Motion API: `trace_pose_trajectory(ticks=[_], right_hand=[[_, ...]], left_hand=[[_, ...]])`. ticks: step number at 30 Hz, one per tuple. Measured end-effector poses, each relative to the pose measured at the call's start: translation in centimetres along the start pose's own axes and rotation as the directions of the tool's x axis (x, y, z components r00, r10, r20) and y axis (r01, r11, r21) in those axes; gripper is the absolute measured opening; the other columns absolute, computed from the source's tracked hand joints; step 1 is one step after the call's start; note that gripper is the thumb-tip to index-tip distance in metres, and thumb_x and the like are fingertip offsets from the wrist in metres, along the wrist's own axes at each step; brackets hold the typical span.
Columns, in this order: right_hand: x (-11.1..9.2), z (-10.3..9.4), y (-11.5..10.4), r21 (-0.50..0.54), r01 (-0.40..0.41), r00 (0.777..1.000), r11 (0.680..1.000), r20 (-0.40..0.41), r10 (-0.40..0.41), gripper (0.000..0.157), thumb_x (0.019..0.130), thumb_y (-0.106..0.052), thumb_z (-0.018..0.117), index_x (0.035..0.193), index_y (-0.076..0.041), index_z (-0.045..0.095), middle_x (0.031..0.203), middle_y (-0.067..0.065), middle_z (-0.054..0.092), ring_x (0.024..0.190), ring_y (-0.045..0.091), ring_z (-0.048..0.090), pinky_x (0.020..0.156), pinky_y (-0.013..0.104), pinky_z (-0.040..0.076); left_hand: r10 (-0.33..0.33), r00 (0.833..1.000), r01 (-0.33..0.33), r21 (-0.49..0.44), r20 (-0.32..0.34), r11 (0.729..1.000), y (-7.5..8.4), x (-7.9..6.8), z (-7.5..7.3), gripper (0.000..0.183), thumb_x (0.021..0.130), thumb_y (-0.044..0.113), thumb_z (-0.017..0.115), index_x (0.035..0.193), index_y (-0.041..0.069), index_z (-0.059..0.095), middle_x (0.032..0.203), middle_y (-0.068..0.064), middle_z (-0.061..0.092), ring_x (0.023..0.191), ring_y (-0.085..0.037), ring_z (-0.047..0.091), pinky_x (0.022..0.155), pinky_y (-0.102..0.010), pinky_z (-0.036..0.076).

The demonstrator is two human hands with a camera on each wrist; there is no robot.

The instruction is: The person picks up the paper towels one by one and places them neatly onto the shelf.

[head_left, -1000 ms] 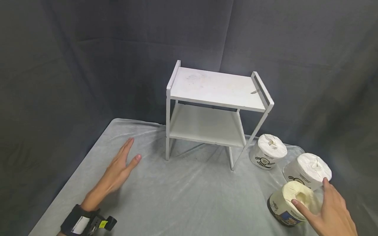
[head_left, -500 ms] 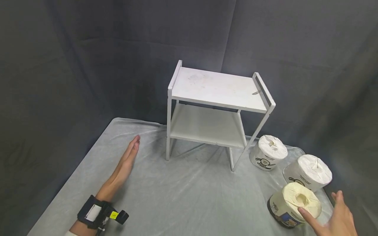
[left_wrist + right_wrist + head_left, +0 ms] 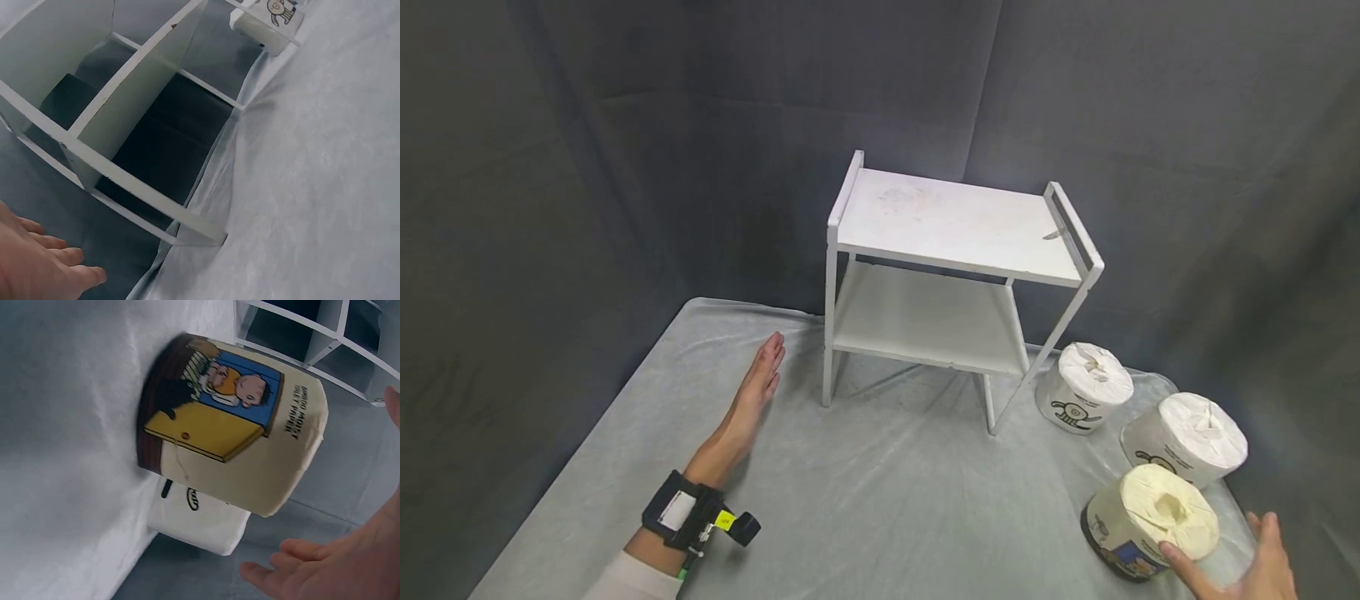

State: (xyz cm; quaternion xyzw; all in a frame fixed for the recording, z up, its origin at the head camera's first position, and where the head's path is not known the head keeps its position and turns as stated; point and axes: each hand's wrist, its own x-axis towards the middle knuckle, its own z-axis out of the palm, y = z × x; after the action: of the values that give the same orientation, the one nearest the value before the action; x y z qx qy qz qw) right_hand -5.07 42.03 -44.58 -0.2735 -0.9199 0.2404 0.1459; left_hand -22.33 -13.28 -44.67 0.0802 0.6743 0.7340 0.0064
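My left hand (image 3: 751, 400) hovers left of a white two-tier rack (image 3: 925, 321), fingers straight and close together, holding nothing. In the left wrist view its fingers (image 3: 69, 256) point alongside the rack's frame without touching it. At the lower right, my right hand (image 3: 1251, 571) is spread beside a cream toilet roll (image 3: 1138, 529) in a printed wrapper. Its thumb overlaps the roll's edge in the head view, but the right wrist view shows a gap between the hand (image 3: 344, 569) and the roll (image 3: 244, 425). Two white wrapped toilet rolls (image 3: 1086, 387) (image 3: 1180, 437) stand behind it.
A pale grey cloth covers the table (image 3: 880, 500). The rack stands near the back edge, its right leg close to the farthest white roll. A dark grey curtain (image 3: 662, 150) hangs behind and around the table.
My left hand has moved right and farther forward, nearer the rack, and its spread thumb is no longer seen. My right hand has drawn down and back from the cream roll. Rolls and rack stay put.
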Motion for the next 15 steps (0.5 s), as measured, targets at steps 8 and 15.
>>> trace_pose_trajectory(ticks=[8,15], right_hand=[[-0.3,1.3,0.7,0.1,-0.128,0.989,0.987,0.088,0.119,0.134,0.062,-0.043,0.089,0.154,0.006,0.005,0.154,0.037,0.019,0.13,0.054,0.032,0.102,0.069,0.03],[-0.6,2.5,0.8,0.166,-0.286,0.951,0.944,0.169,0.258,0.145,0.064,-0.043,0.088,0.153,0.004,-0.016,0.162,0.027,0.002,0.139,0.053,0.02,0.106,0.068,0.027]], left_hand=[[0.023,0.999,-0.021,-0.044,0.034,0.999,-0.3,1.5,1.2,0.081,0.1,0.059,0.022,0.159,0.004,0.007,0.165,-0.014,0.007,0.151,-0.027,0.008,0.12,-0.049,0.005],[0.049,0.996,-0.044,-0.067,0.075,0.997,-0.6,3.2,2.6,0.09,0.097,0.067,0.019,0.158,0.002,0.002,0.165,-0.017,0.003,0.151,-0.029,0.005,0.12,-0.049,0.004]])
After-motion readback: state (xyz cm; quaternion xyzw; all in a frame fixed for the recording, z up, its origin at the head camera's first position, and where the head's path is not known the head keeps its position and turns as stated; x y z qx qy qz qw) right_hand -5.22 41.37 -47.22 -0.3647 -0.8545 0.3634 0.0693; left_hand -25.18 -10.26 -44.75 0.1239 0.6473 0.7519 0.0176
